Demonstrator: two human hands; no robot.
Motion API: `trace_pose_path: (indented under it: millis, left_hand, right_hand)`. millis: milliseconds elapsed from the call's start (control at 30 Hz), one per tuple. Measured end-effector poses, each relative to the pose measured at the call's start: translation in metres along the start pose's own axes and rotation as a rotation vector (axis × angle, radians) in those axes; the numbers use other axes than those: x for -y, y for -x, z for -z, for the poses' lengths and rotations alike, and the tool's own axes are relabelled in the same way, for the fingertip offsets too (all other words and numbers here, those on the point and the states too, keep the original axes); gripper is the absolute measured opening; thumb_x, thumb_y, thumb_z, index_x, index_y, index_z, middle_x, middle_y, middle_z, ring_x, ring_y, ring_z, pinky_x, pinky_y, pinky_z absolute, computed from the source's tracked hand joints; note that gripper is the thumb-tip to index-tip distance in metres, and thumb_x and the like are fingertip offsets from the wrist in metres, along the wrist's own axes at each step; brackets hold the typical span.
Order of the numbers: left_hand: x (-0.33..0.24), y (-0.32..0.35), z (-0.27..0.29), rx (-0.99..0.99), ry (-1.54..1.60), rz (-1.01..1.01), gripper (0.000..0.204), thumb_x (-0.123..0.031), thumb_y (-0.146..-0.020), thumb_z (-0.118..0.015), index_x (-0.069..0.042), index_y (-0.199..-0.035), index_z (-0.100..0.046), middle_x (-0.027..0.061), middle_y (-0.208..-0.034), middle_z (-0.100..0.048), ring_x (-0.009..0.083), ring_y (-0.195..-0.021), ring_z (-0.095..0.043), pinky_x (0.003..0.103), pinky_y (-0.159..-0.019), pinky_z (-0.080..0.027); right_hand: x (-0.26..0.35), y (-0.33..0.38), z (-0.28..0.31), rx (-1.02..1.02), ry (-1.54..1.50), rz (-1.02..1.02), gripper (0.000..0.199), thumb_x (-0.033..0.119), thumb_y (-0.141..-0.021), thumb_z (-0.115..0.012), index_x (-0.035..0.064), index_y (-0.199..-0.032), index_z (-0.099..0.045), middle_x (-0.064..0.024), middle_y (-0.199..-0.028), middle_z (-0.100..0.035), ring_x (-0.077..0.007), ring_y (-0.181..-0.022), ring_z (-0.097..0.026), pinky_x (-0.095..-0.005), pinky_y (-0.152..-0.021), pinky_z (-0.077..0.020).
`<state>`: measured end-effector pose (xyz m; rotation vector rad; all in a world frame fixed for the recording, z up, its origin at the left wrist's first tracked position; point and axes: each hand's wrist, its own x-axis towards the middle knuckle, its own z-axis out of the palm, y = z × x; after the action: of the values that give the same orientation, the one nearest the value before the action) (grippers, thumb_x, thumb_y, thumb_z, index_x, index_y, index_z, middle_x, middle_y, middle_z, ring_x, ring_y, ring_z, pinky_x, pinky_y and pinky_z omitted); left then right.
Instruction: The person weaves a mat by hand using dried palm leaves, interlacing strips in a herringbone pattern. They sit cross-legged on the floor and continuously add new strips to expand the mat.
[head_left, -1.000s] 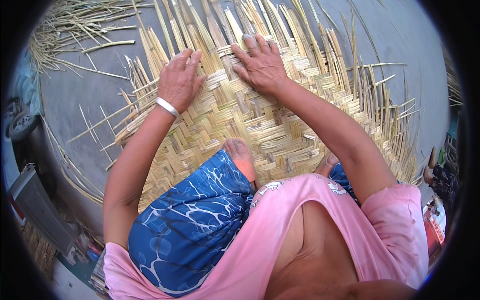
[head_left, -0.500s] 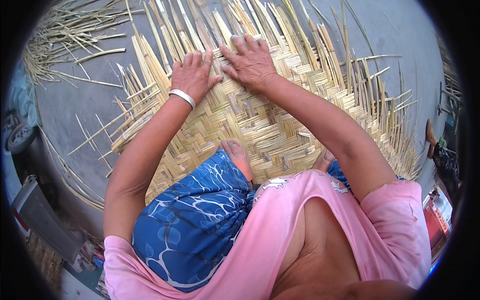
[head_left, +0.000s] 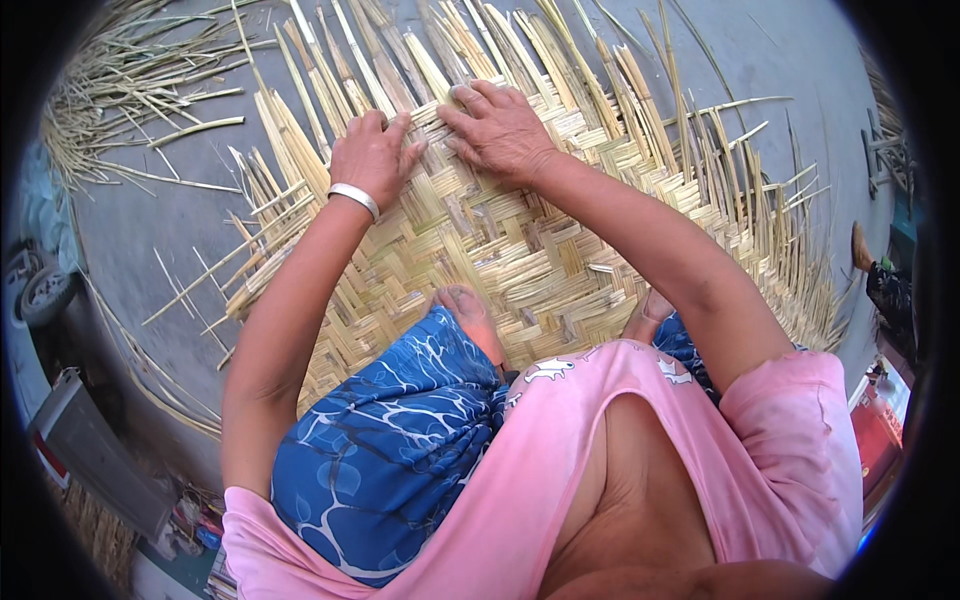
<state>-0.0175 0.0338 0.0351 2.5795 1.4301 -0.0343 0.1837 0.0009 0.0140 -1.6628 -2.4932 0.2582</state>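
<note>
A half-woven mat of flat, pale split-reed strips lies on the ground under my feet, patterned in a slanting weave. Both hands rest at its far working edge, where a crosswise reed strip shows between them. My left hand, with a pale bangle at the wrist, curls its bent fingers down over the strips, thumb out to the side. To its right, my right hand bends its fingers over the same edge. The fingertips are partly hidden. Unwoven strip ends fan out beyond the hands.
A heap of loose stalks lies at the far left on the grey floor. More strip ends stick out along the mat's right side. Another person's leg shows at the right rim. A small wheel stands at the left.
My left hand's fingers, spread and straighter before, are now bent, and the hand has shifted slightly nearer me. My right hand's fingers have curled more. The view has shifted slightly.
</note>
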Motion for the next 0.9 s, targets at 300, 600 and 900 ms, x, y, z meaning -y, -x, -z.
trace_pose_path:
  millis: [300, 600, 900]
  left_hand:
    - [0.007, -0.041, 0.017, 0.107, 0.023, -0.028, 0.013, -0.024, -0.081, -0.058, -0.01, -0.081, -0.059, 0.0069, -0.081, -0.057, 0.0269, -0.083, -0.057, 0.039, -0.069, -0.048]
    - [0.004, -0.038, 0.011, 0.029, -0.106, -0.161, 0.004, -0.012, -0.077, -0.054, -0.008, -0.076, -0.055, 0.0078, -0.076, -0.055, 0.0264, -0.077, -0.057, 0.038, -0.064, -0.049]
    - [0.007, -0.027, 0.002, -0.151, -0.113, -0.316, 0.001, -0.007, -0.071, -0.054, -0.008, -0.071, -0.054, 0.0061, -0.072, -0.052, 0.0234, -0.073, -0.054, 0.034, -0.063, -0.048]
  right_hand:
    - [-0.025, 0.005, -0.012, -0.168, -0.013, -0.059, 0.042, 0.03, -0.086, -0.049, 0.0078, -0.122, -0.046, -0.0111, -0.126, -0.045, -0.0265, -0.12, -0.039, -0.0379, -0.101, -0.0301]
    - [-0.023, 0.005, -0.009, -0.249, 0.008, -0.049, 0.039, 0.028, -0.086, -0.046, 0.0049, -0.117, -0.05, -0.0115, -0.122, -0.049, -0.0256, -0.119, -0.04, -0.0365, -0.1, -0.0304]
    - [-0.022, 0.004, -0.004, -0.29, -0.033, -0.021, 0.035, 0.024, -0.083, -0.051, 0.004, -0.111, -0.052, -0.0106, -0.118, -0.051, -0.0259, -0.115, -0.044, -0.0368, -0.098, -0.0326]
